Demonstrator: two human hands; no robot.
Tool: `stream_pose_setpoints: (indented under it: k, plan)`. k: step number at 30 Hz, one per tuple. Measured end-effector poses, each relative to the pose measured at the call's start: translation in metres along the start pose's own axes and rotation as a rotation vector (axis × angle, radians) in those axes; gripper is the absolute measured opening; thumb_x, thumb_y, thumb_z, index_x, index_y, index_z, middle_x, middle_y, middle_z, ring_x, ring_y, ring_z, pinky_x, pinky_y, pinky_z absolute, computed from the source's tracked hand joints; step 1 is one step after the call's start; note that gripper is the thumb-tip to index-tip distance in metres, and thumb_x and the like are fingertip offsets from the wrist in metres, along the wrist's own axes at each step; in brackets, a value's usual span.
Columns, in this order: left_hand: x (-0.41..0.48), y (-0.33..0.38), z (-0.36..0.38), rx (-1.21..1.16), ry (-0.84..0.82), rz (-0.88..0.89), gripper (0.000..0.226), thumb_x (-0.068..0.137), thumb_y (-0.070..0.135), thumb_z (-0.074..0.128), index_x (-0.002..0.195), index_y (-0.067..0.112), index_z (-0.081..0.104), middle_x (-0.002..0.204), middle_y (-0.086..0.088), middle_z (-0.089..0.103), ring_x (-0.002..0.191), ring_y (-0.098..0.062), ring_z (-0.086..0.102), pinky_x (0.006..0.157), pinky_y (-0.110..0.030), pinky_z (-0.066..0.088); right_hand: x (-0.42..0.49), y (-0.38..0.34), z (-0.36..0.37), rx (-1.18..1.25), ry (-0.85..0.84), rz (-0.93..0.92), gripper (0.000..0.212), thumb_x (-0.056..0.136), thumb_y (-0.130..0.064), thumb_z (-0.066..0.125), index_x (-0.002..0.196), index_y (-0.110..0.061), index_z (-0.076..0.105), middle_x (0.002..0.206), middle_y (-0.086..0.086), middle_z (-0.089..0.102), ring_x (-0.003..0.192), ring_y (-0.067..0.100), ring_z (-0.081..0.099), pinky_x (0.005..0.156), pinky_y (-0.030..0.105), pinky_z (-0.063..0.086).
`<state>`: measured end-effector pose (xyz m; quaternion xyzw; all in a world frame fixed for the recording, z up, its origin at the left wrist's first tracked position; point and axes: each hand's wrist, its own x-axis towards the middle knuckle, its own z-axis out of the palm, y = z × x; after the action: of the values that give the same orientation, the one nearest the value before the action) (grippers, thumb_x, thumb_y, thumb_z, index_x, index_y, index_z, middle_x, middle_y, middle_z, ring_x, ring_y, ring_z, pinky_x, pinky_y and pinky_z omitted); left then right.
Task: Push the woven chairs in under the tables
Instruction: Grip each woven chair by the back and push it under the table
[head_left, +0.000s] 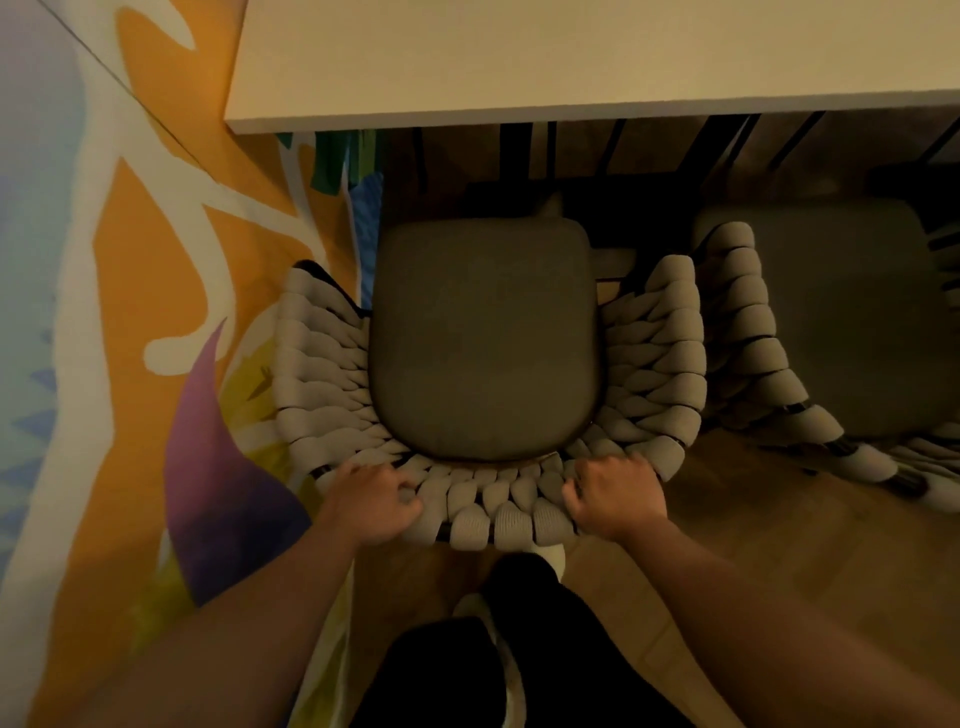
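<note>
Before the desk (571, 62) edge, the chair (483, 343) is placed, with its seat wholly seen in front of the top. Its woven back rim is gripped by the left hand (371, 501) and the right hand (615, 499), the fingers (400, 491) being curled and clamped on it. A second chair (831, 322) is seen just beside it on the right, and a painted wall (130, 312) on the left.

The woven chair (511, 525) has a back and arms of thick, soft, pale cord, matt, with a fine knitted grain. Its seat cushion (483, 338) is smooth grey cloth, also matt. The second chair (748, 322) is wrapped in the same cord, with a dark, glossy frame showing between the wraps. The table (571, 62) top is pale, smooth and matt. The floor (779, 519) is brown wood planking. The wall (130, 312) carries flat, matt paint in many colours.
</note>
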<state>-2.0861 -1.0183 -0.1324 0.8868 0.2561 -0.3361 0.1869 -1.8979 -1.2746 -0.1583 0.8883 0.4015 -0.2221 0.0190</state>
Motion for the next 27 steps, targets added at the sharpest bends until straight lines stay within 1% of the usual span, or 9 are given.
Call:
stream_pose_setpoints:
  k: [4,7,9,12,14,16,19,22,27]
  plan:
    - [-0.033,0.006,-0.007,-0.264,0.026,-0.142,0.031,0.095,0.029,0.058,0.123,0.017,0.066,0.127,-0.005,0.064,0.116,-0.024,0.059,0.095,-0.039,0.052,-0.018,-0.014,-0.018,0.083,-0.107,0.055,0.025,0.098,-0.038,0.047,0.079,-0.022,0.053,0.073,0.002,0.06,0.074,0.025,0.058,0.087,0.038,0.041]
    - [-0.053,0.004,-0.01,-0.47,0.158,-0.199,0.014,0.094,0.014,0.061,0.104,0.011,0.07,0.113,-0.009,0.069,0.104,-0.024,0.063,0.088,-0.036,0.053,-0.042,-0.022,-0.028,0.403,-0.091,0.182,0.022,0.095,-0.026,0.058,0.077,-0.013,0.058,0.073,0.008,0.061,0.075,0.028,0.059,0.073,0.037,0.048]
    - [-0.062,0.005,-0.016,-0.591,0.29,-0.268,0.016,0.093,0.006,0.06,0.1,0.008,0.074,0.101,0.0,0.067,0.094,-0.017,0.06,0.079,-0.028,0.047,-0.05,-0.026,-0.039,0.598,-0.046,0.306,0.018,0.094,-0.019,0.061,0.082,-0.007,0.067,0.077,0.01,0.064,0.074,0.027,0.06,0.063,0.035,0.048]
    - [-0.058,0.0,-0.023,-0.771,0.325,-0.533,0.017,0.096,0.008,0.053,0.094,0.012,0.069,0.095,0.001,0.057,0.092,-0.019,0.05,0.069,-0.026,0.039,-0.053,-0.032,-0.049,0.73,0.065,0.55,0.014,0.095,-0.017,0.063,0.094,-0.007,0.072,0.09,0.008,0.07,0.085,0.023,0.063,0.073,0.031,0.046]
    - [-0.046,-0.007,-0.024,-0.948,0.3,-0.676,0.011,0.095,0.011,0.06,0.104,0.015,0.066,0.105,0.002,0.056,0.096,-0.019,0.05,0.078,-0.028,0.045,-0.05,-0.032,-0.044,0.784,0.049,0.777,0.018,0.095,-0.022,0.064,0.103,-0.008,0.072,0.101,0.009,0.07,0.098,0.027,0.063,0.08,0.029,0.044]
    - [-0.034,-0.016,-0.024,-1.132,0.279,-0.736,0.028,0.091,0.011,0.067,0.118,0.013,0.062,0.12,-0.004,0.062,0.104,-0.024,0.06,0.086,-0.036,0.055,-0.044,-0.029,-0.037,0.916,0.025,1.026,0.03,0.091,-0.028,0.069,0.109,-0.004,0.069,0.107,0.015,0.069,0.099,0.033,0.066,0.081,0.035,0.052]
    - [-0.027,-0.022,-0.024,-1.251,0.21,-0.789,0.055,0.09,0.007,0.069,0.141,0.008,0.047,0.131,-0.016,0.058,0.114,-0.035,0.061,0.075,-0.039,0.057,-0.036,-0.026,-0.034,1.249,0.069,1.35,0.059,0.083,-0.029,0.077,0.129,-0.006,0.048,0.119,0.016,0.06,0.086,0.034,0.07,0.063,0.041,0.062]
    - [-0.024,-0.024,-0.024,-1.271,0.227,-0.879,0.064,0.088,0.008,0.072,0.143,0.007,0.04,0.138,-0.012,0.052,0.114,-0.035,0.059,0.068,-0.04,0.056,-0.031,-0.011,-0.021,1.504,0.063,1.426,0.09,0.072,-0.031,0.08,0.142,-0.022,0.025,0.132,0.01,0.053,0.103,0.041,0.065,0.056,0.053,0.061]
    - [-0.023,-0.022,-0.015,-1.419,0.235,-0.932,0.091,0.086,0.0,0.071,0.152,0.034,0.019,0.149,-0.011,0.043,0.119,-0.037,0.057,0.076,-0.053,0.059,-0.024,-0.01,-0.035,1.495,-0.112,1.292,0.062,0.093,-0.023,0.069,0.137,-0.029,0.025,0.127,0.01,0.047,0.108,0.04,0.063,0.071,0.061,0.06]
